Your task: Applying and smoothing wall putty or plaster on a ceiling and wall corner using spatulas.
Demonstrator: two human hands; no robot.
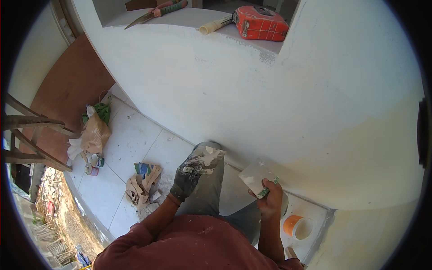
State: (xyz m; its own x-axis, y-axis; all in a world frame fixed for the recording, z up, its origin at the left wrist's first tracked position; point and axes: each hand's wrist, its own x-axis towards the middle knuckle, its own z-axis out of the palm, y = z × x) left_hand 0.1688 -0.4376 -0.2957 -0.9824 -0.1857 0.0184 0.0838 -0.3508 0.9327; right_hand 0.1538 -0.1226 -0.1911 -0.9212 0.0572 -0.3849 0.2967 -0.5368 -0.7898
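Observation:
My left hand [185,181], in a dark glove smeared with white, is closed on a flat putty-caked scraper [211,158]. It is above my left knee, and the scraper's grip is hidden by the glove and putty. My bare right hand [270,200] grips a broad, flat putty knife [257,174] by its green-marked back edge. Its pale blade points up and left, near the foot of the white wall [216,94]. The two tools are apart.
An orange-and-white tub [297,226] stands right of my right forearm. On the tiled floor [138,135] to the left lie a crumpled paper bag [137,190], a plastic bag [96,132] and small cans. A wall ledge holds pliers [157,12], a marker [215,25] and a red tape measure [261,23].

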